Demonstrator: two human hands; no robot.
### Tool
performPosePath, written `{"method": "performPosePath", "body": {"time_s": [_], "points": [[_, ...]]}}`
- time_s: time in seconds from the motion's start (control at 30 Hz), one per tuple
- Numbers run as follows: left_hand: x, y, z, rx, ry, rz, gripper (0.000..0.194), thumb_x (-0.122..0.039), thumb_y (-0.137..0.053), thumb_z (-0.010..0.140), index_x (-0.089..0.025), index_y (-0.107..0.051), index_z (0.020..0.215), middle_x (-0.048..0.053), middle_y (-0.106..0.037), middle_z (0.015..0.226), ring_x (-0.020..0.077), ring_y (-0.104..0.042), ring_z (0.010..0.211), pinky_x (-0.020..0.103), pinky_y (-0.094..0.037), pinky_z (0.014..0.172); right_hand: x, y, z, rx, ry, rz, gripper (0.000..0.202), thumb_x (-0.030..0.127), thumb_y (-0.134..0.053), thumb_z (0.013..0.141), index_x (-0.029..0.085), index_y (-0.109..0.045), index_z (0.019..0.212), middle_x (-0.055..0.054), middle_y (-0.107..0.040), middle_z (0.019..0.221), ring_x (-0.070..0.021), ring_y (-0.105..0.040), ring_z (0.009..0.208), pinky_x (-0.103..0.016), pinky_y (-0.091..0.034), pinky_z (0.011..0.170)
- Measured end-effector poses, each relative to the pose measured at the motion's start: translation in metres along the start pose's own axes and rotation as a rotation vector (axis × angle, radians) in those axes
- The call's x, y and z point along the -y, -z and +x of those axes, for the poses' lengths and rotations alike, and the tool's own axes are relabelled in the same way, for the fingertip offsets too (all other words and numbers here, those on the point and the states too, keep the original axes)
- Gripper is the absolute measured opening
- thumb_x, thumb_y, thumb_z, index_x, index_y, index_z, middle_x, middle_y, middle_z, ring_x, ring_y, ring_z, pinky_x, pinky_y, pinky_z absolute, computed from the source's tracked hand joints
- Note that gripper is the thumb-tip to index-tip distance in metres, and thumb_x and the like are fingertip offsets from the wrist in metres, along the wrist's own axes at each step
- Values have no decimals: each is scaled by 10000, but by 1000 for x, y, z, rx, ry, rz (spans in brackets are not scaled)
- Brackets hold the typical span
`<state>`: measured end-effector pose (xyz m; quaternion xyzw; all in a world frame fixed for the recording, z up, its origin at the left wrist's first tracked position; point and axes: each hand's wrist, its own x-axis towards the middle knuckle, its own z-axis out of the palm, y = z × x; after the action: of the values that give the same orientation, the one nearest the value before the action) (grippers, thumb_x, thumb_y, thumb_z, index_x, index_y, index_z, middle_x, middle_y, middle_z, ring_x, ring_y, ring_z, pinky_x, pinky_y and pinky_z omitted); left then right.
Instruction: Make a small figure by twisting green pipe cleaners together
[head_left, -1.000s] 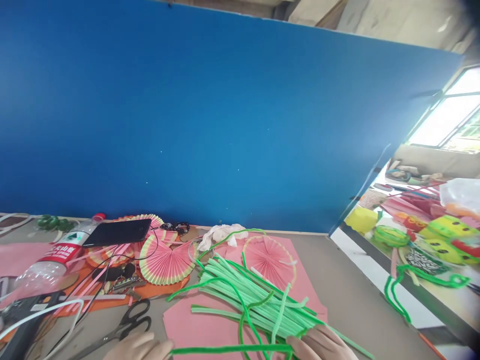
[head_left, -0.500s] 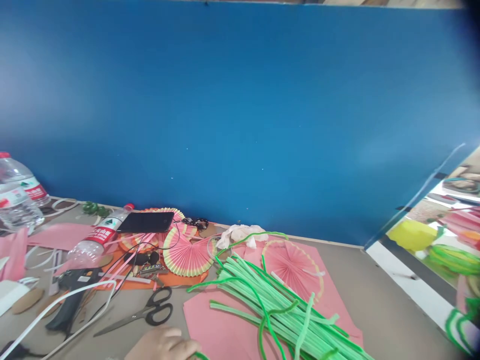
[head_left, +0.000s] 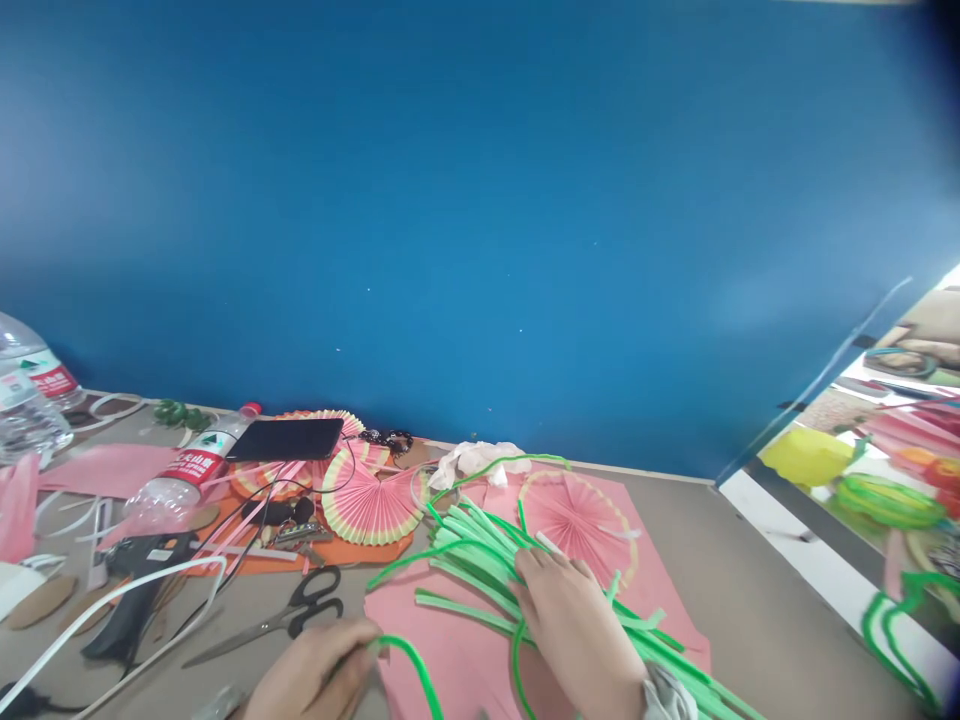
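My left hand point(head_left: 322, 670) is at the bottom, left of centre, with its fingers closed on one end of a bright green pipe cleaner point(head_left: 420, 665). From there the pipe cleaner arcs down to the right, out of the picture. My right hand point(head_left: 570, 620) lies over a loose bundle of light green pipe cleaners point(head_left: 465, 535), its fingers bent and close together on the stems; the fingertips are partly hidden. Beneath the bundle is pink paper point(head_left: 427, 615), with a pink pleated paper fan point(head_left: 581, 525) behind it. Black-handled scissors point(head_left: 274, 625) lie just beyond my left hand.
A hot glue gun point(head_left: 135, 605) and a white cable point(head_left: 150, 580) are on the left. Farther back are a plastic bottle point(head_left: 195, 465), a black phone point(head_left: 285, 440), a pink and yellow fan point(head_left: 371, 505) and white tissue point(head_left: 476, 462). A blue partition point(head_left: 480, 220) stands behind the table.
My right hand has come into view from below and is now on the bundle. The left hand has risen slightly, showing more of its pipe cleaner. The view has shifted a little.
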<state>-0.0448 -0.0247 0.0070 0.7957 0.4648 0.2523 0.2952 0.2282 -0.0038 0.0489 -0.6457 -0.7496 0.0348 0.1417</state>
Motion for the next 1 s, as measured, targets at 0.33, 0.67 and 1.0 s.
{"method": "performPosePath", "body": {"time_s": [0.33, 0.67, 1.0], "points": [[-97, 31, 39, -42, -383, 327, 213, -217, -397, 895, -212, -607, 931, 22, -652, 696, 188, -598, 640, 278, -462, 603, 42, 53, -16, 99, -158, 823, 281, 341, -286, 946, 222, -405, 722, 22, -583, 685, -118, -560, 659, -219, -430, 651], [-136, 54, 83, 195, -169, -15, 302, -313, -300, 939, -210, -471, 711, -10, -579, 747, 145, -547, 727, 251, -426, 695, 24, 80, -29, 299, -426, 1381, 445, 645, -478, 764, 202, -513, 792, 85, -305, 499, -69, -214, 442, -193, -170, 410], [-96, 73, 102, 434, 86, -423, 348, -465, -370, 879, -207, -483, 673, -41, -438, 573, 130, -445, 558, 228, -384, 584, -13, 99, -18, 115, -125, 506, 285, 401, -420, 863, 223, -543, 678, 19, -557, 601, -144, -514, 567, -209, -417, 528]]}}
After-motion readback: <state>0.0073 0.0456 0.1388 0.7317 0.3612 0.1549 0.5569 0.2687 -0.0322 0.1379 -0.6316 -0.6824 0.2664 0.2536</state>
